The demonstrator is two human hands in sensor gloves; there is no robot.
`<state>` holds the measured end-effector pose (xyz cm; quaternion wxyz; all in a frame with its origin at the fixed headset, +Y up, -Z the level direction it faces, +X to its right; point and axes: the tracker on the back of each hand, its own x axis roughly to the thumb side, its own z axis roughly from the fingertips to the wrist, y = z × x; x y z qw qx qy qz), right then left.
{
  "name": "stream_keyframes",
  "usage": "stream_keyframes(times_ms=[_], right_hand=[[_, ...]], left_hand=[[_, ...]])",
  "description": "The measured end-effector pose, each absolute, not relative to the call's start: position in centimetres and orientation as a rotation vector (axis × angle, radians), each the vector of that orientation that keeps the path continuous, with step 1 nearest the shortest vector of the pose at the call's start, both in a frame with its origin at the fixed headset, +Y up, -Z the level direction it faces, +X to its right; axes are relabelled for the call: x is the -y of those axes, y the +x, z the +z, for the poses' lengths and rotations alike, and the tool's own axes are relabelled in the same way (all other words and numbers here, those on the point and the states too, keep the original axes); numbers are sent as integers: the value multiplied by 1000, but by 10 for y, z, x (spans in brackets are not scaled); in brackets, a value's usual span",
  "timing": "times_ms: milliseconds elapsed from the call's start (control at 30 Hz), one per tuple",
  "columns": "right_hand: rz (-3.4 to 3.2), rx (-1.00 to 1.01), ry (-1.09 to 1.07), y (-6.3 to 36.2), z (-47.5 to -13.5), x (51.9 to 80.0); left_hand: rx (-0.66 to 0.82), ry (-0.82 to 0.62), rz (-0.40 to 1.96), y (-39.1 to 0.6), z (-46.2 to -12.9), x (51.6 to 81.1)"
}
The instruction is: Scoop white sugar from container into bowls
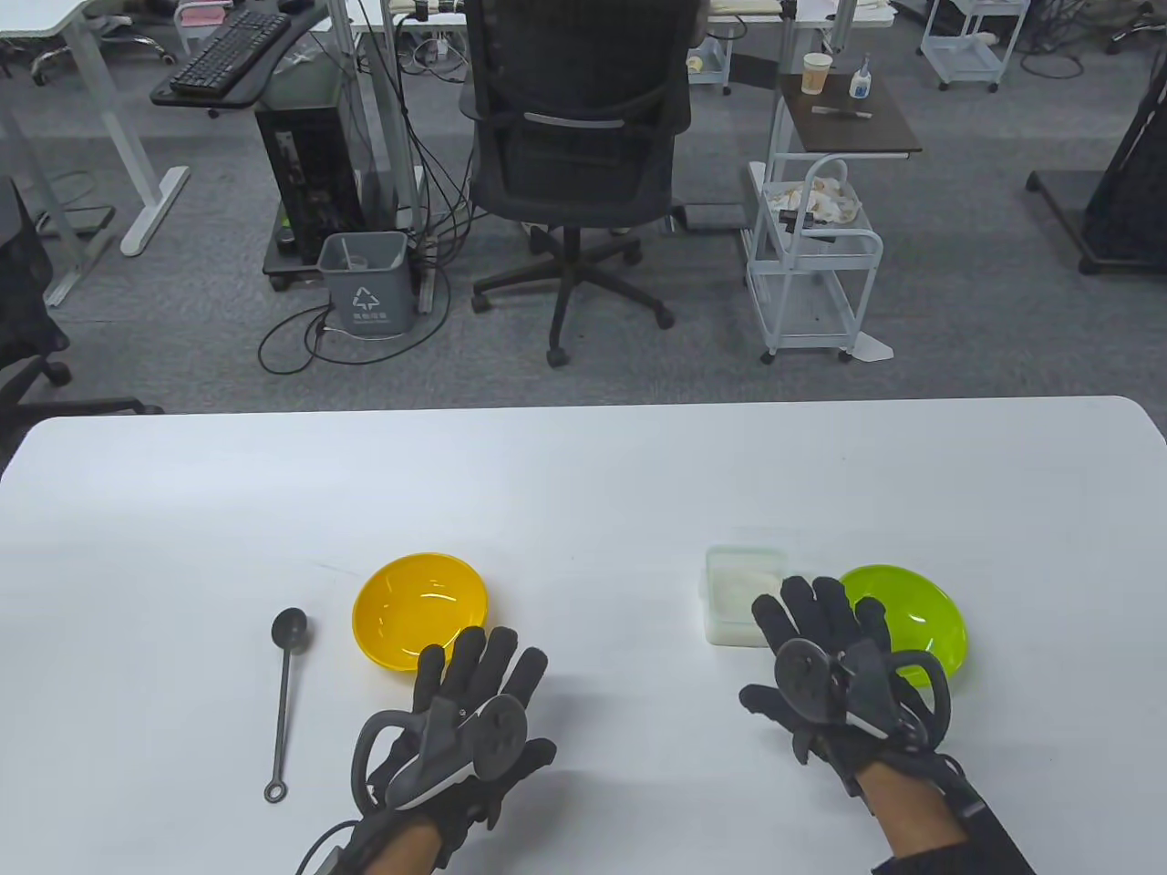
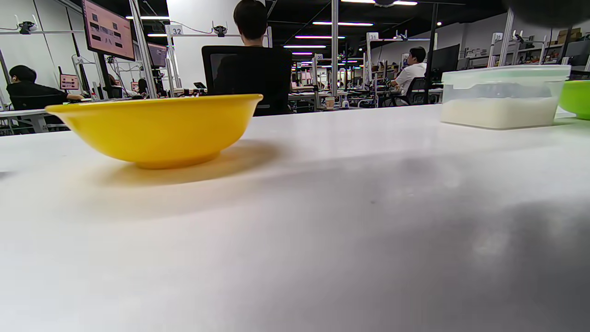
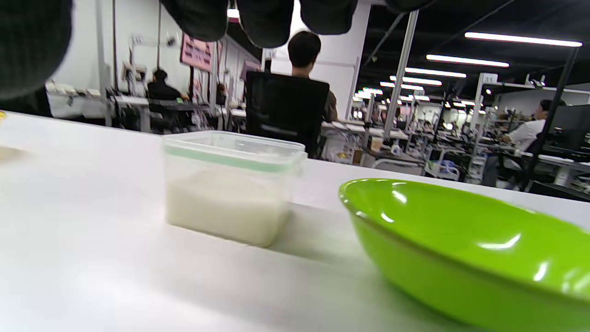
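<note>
While both hands lie flat and spread on the counter (image 1: 583, 492), left hand (image 1: 465, 720) and right hand (image 1: 834, 674) holding nothing, the spoon (image 1: 284, 697) lies untouched left of the yellow bowl (image 1: 419, 609). Sugar container (image 1: 743, 597) sits beside the green bowl (image 1: 912, 620). Spoon should be gripped mid-handle and kept level.

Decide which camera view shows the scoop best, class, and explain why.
The table view: the whole dark scoop lies there, left of the yellow bowl. Neither wrist view shows it at all.
</note>
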<state>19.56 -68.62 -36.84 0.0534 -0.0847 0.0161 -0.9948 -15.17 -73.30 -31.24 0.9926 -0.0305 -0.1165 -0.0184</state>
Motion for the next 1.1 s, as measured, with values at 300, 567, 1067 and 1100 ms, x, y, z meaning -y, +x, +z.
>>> stream_keyframes(times_ms=[300, 567, 1067, 1100], right_hand=[[-3070, 327, -143, 185, -446, 692], [-3040, 589, -95, 180, -477, 729], [-3080, 531, -122, 182, -487, 737], [-3089, 525, -124, 182, -487, 737]], left_hand=[[234, -85, -38, -152, -314, 734], [229, -93, -32, -152, -315, 733], [227, -94, -36, -152, -316, 732], [227, -94, -36, -152, -316, 732]])
